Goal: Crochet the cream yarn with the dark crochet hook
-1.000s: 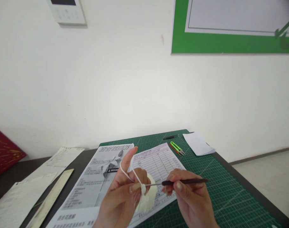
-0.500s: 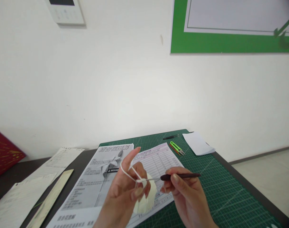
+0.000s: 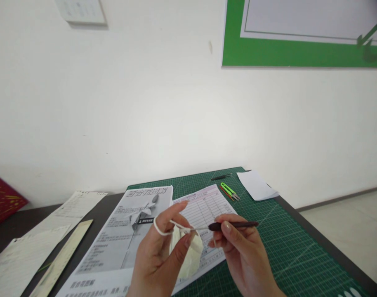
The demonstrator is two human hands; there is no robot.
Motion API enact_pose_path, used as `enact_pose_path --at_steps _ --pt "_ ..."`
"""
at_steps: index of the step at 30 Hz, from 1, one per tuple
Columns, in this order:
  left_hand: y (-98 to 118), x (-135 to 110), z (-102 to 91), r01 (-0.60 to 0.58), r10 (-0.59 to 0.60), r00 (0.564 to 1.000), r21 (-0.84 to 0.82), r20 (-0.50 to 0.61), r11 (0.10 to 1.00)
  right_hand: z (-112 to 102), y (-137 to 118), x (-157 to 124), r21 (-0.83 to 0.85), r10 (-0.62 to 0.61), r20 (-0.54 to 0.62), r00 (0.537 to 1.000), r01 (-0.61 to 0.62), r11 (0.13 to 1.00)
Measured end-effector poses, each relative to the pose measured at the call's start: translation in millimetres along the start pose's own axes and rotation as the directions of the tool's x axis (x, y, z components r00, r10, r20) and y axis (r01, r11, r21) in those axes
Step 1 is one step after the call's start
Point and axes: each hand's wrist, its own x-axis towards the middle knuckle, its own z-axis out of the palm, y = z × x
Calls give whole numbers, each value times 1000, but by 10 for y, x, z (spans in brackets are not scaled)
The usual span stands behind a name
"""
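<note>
My right hand (image 3: 242, 243) grips a crochet hook (image 3: 233, 225) by its dark handle, the thin metal shaft pointing left. White yarn (image 3: 160, 229) loops round the index finger of my left hand (image 3: 163, 251) and runs to the hook's tip. The left thumb and fingers pinch the yarn work at that tip; the stitches themselves are too small to make out. Just beyond the left thumb is a pale cream, rounded item (image 3: 191, 258), probably a yarn ball, partly hidden by the hand.
Printed sheets (image 3: 111, 231) and a ruled form (image 3: 203, 206) lie under the hands on a green cutting mat (image 3: 287, 243). Green thread snips (image 3: 228, 192), dark tweezers (image 3: 221, 177) and white paper (image 3: 257, 185) lie farther back. A ruler (image 3: 63, 258) lies at left.
My left index finger has bent down from its raised position, and the yarn loop has flattened toward the hook. The left thumb has shifted up and right. The hook remains in my right hand.
</note>
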Motion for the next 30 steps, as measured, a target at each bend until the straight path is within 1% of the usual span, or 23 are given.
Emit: enact_pose_path --at_steps 5,10,13,17,26,28,30 --pt "24 16 -3 111 -108 994 -139 31 984 8 4 -4 19 18 -11 1000 -17 1000" --pt "34 20 -15 187 -164 981 -287 102 939 36 -1 5 49 53 -17 998 -52 997" --pt "49 18 -24 223 -183 972 -331 149 917 20 0 10 39 64 8 998 -64 997" --pt "62 14 -41 265 -209 960 -354 188 897 -6 6 7 34 44 41 998 -45 998" --pt "69 28 -46 275 -198 953 -375 230 885 9 -9 -14 -15 -34 75 997 35 999" --pt "72 27 -46 261 -188 956 -365 223 894 9 -9 -6 -22 -46 68 997 48 999" --pt "67 15 -42 214 -159 969 -320 190 923 13 -9 7 -16 -20 49 999 21 1000"
